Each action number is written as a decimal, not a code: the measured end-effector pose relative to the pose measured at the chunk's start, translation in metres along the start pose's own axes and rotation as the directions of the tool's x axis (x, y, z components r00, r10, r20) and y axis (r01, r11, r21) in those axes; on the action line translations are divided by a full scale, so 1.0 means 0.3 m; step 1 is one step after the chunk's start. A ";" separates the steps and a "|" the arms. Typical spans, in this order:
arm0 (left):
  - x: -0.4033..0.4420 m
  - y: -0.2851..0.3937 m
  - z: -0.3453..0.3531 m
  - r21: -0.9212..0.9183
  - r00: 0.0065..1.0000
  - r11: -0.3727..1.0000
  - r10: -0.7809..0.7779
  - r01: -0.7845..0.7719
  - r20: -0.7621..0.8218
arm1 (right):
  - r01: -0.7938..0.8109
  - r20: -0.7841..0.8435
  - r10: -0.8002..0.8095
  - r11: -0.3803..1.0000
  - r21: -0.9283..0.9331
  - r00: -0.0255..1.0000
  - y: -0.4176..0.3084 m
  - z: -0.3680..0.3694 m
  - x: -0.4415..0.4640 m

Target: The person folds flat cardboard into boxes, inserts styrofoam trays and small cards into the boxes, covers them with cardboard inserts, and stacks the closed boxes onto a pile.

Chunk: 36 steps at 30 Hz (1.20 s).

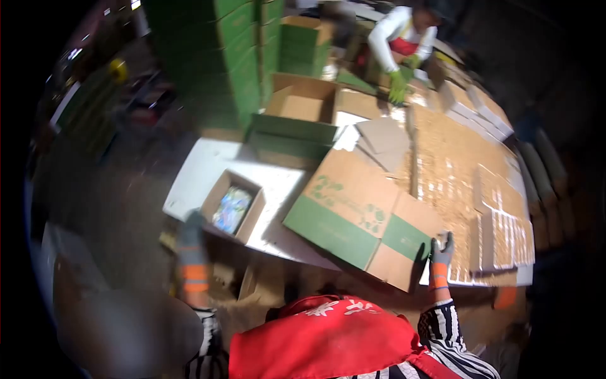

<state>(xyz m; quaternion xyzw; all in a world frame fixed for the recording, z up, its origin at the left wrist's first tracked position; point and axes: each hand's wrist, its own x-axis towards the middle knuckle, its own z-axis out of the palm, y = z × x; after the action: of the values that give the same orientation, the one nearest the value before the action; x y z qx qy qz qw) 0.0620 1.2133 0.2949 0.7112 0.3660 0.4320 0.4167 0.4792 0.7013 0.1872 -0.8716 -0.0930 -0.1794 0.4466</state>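
Note:
My right hand (441,251), in a grey glove with an orange cuff, is at the right edge of a flattened brown and green carton (363,221), its fingers apart and touching the cardboard. The carton lies tilted over the table's front edge. My left hand (190,234), also gloved, is blurred beside the near left corner of the white table (278,218); its fingers cannot be made out. Closest to it is a small open box (254,213) with a shiny bluish packet (232,208) inside.
An open green carton (293,134) stands behind, beside tall green stacks (214,63). Small brown boxes (451,177) cover the right side, with white boxes (470,110) beyond. A co-worker (398,44) in green gloves bends over the far end.

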 end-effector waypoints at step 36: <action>0.015 0.236 0.608 -0.305 0.995 0.950 0.088 -0.070 0.044 | -0.455 0.664 0.008 0.734 0.504 0.748 -0.375 -0.326 0.183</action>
<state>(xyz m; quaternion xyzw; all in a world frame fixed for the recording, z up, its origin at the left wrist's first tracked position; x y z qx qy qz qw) 0.2428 1.1398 0.3096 0.6651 0.2545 0.4788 0.5135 0.4710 0.6876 0.3454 -0.6790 -0.1733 0.2215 0.6781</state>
